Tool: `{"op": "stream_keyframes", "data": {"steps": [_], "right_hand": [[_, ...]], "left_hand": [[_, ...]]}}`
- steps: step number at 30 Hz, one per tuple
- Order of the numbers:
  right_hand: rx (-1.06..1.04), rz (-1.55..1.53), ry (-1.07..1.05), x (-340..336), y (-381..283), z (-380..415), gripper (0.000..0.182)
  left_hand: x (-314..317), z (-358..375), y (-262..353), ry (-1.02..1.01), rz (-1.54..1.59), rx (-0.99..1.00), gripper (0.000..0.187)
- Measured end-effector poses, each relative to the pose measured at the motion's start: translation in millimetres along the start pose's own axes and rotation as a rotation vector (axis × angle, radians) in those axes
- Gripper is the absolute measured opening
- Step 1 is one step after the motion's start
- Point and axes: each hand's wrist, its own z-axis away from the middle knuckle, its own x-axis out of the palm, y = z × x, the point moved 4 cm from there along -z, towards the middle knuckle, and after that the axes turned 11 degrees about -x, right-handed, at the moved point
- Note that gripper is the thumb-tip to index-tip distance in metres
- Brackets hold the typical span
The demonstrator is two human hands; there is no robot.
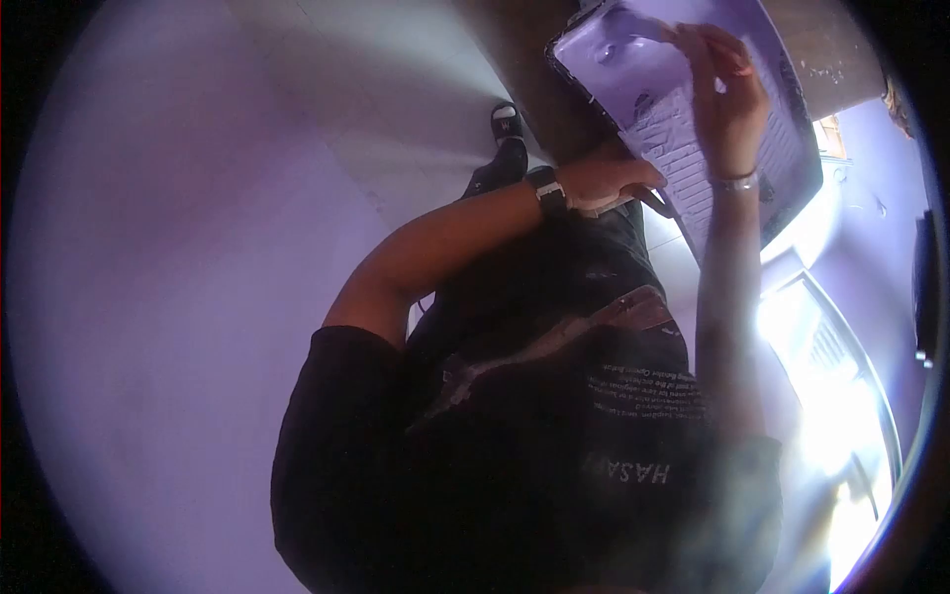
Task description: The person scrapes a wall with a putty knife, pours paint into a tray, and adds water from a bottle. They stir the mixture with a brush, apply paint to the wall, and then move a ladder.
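A purple-lit sink-like basin [669, 150] with a ridged panel lies at the upper right, its rim dark and marked. Over it, my right hand [732, 99] has its fingers bent together around a thin, pale item [643, 27] too blurred to identify. My left hand [609, 188], below a wrist with a dark watch, rests by the basin's near edge. Its fingers are curled near a dark curved piece [657, 202]; what they hold is partly hidden.
A sandalled foot [507, 124] stands on the pale floor [376, 109]. A brown surface [539, 89] runs beside the basin. Brightly lit, framed panes [841, 366] stand at the right, and a dark object [925, 287] is at the far right edge.
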Motion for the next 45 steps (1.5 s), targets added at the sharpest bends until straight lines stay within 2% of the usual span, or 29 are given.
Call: {"op": "stream_keyframes", "data": {"steps": [1, 5, 7, 9, 10, 14, 16, 17, 20, 21, 24, 26, 27, 29, 30, 31, 33, 34, 37, 41, 42, 45], "right_hand": [[-0.057, 0.086, -0.021, -8.3, 3.1, -0.1, 0.013], [-0.085, -0.018, -0.093, 0.2, -19.9, 5.2, 0.013], [-0.119, -0.085, -0.107, 6.2, -17.9, 3.1, 0.013], [-0.048, 0.096, -0.078, 4.7, 9.5, -7.2, 0.012], [-0.077, 0.147, -0.05, -11.1, 8.5, -17.6, 0.011], [-0.145, 0.18, -0.117, -8.9, -6.8, -0.1, 0.012], [-0.069, -0.101, -0.054, 0.8, -20.2, -0.3, 0.014], [-0.065, -0.097, -0.053, -0.1, -9.1, -2.7, 0.014], [-0.194, 0.196, 0.003, -12.4, 37.8, -22.2, 0.014], [-0.121, 0.196, 0.019, -18.7, 46.3, -21.4, 0.013], [-0.149, 0.171, -0.054, -20.6, 22.3, -15.2, 0.013], [-0.124, 0.034, -0.063, -10.9, 5.7, -14.6, 0.014], [-0.121, 0.038, -0.064, -10.5, 17.7, -16.9, 0.014], [-0.214, 0.3, -0.022, -10.6, 40.1, -32.2, 0.015], [-0.093, 0.247, -0.061, -16.9, 46.1, -36.2, 0.016], [-0.096, 0.247, -0.061, -20.3, 49.5, -34.4, 0.016], [-0.239, 0.286, -0.018, -28.0, 54.9, -33.4, 0.017], [-0.228, 0.244, -0.107, -25.1, 40.3, -31.4, 0.018], [-0.25, 0.196, -0.07, -14.5, 22.3, -40.8, 0.017], [-0.311, 0.347, -0.002, -28.4, 61.1, -61.6, 0.016], [-0.242, 0.408, -0.061, -34.8, 63.3, -59.3, 0.016], [-0.292, 0.29, -0.098, -29.0, 48.7, -43.6, 0.015]], "left_hand": [[8.3, 3.0, 7.1, -0.022, 0.015, 0.012, 0.027], [5.7, 4.1, 8.7, 0.013, 0.008, 0.026, 0.031], [2.0, 2.3, 3.9, -0.06, -0.086, -0.058, 0.044], [0.4, 3.6, -0.2, -0.06, -0.082, -0.05, 0.043], [0.8, 1.9, 3.9, -0.063, -0.086, -0.031, 0.042], [3.8, 2.0, 6.3, 0.014, -0.013, 0.023, 0.031], [-6.6, -3.7, -1.2, -0.023, -0.067, 0.054, 0.034], [-7.4, -4.1, -1.4, -0.025, -0.066, 0.049, 0.034], [-4.5, -1.0, 0.3, -0.053, -0.091, -0.041, 0.039], [-0.2, 1.0, 1.9, -0.054, -0.065, -0.019, 0.04], [0.1, 3.2, 6.3, -0.031, -0.046, -0.009, 0.04], [-3.4, 0.5, 1.7, -0.015, -0.047, -0.032, 0.04], [-6.4, -3.2, -1.1, -0.047, -0.043, -0.021, 0.041], [-6.6, -2.7, -3.0, -0.079, -0.04, -0.016, 0.041], [-6.2, -1.5, -0.8, -0.074, -0.066, -0.015, 0.041], [-5.9, -0.5, 1.4, -0.068, -0.091, -0.01, 0.041], [0.4, 0.7, 3.8, -0.076, -0.104, 0.001, 0.045], [2.1, 2.0, 4.6, -0.084, -0.116, 0.002, 0.049], [4.1, 4.4, 6.0, -0.094, -0.08, -0.01, 0.05], [2.5, 0.7, 4.7, -0.133, -0.059, 0.007, 0.052], [5.2, 4.5, 6.5, -0.116, -0.083, -0.026, 0.053], [2.9, 4.0, 7.9, -0.109, -0.099, -0.041, 0.055]]}}
